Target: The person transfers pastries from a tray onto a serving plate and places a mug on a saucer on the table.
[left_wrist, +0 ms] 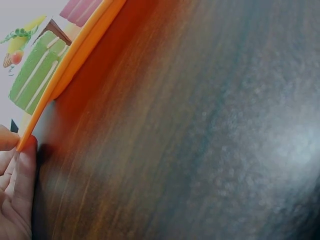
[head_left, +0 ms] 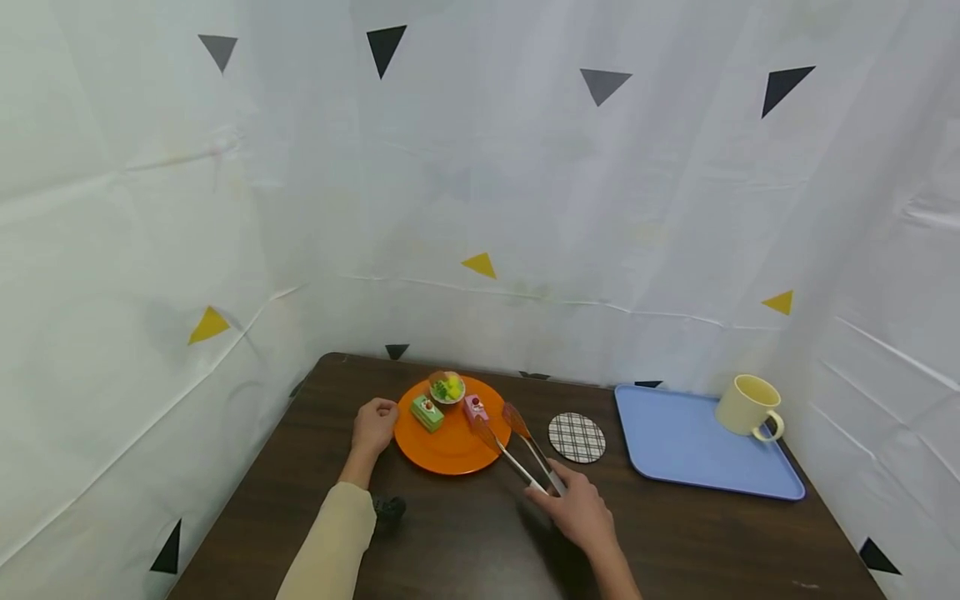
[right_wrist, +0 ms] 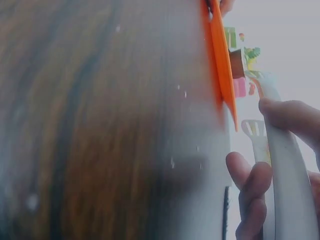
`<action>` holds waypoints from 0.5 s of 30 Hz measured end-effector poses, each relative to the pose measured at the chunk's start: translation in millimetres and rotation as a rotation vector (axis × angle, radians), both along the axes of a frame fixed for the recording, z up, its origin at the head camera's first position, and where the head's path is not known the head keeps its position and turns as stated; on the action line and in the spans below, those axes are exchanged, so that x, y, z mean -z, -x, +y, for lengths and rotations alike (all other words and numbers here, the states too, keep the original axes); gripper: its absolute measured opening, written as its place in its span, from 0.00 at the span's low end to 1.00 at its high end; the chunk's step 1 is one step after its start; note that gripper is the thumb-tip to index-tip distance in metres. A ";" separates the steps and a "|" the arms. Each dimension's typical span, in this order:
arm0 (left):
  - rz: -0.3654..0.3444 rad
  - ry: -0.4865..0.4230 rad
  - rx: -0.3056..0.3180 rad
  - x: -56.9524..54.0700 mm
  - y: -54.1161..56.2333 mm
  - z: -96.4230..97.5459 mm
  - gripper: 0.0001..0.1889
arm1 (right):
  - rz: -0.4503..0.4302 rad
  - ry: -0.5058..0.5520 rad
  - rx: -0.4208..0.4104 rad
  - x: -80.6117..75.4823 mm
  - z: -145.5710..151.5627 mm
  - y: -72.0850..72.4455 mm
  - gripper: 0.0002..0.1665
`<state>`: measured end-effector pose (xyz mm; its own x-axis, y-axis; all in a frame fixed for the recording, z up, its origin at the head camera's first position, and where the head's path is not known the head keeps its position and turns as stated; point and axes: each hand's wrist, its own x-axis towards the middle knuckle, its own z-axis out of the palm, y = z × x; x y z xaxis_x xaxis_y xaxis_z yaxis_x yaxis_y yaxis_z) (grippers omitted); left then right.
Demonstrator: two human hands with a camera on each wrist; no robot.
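An orange plate (head_left: 450, 457) carries a green cake slice (head_left: 427, 414), a pink cake slice (head_left: 474, 407) and a small round cup-like piece (head_left: 447, 389) topped with yellow and green. At the plate's left rim is my left hand (head_left: 372, 429), pinching the edge between thumb and finger, as the left wrist view shows. My right hand (head_left: 579, 510) holds a pair of tongs (head_left: 517, 465) with white handles and brownish tips. The tongs' arms are spread, and in the head view their tips overlap the plate's right side, one close by the pink slice.
Right of the plate lies a round checked coaster (head_left: 577, 437). Farther right, a blue tray (head_left: 675, 446) bears a pale yellow mug (head_left: 744, 406). All stand on a dark wooden table (head_left: 465, 542), with a white patterned curtain (head_left: 525, 192) behind.
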<state>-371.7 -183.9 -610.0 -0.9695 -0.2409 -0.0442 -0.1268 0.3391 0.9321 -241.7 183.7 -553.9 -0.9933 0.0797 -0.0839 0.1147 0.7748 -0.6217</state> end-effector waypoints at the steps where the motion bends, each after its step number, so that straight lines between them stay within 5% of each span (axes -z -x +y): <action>1: 0.003 0.003 0.002 0.4 0.4 -0.1 0.18 | 0.001 0.003 0.001 -0.4 1.6 -0.3 0.47; 15: -0.011 0.014 0.008 -0.3 -2.2 1.0 0.18 | 0.038 0.064 0.070 -8.4 36.4 -7.3 0.52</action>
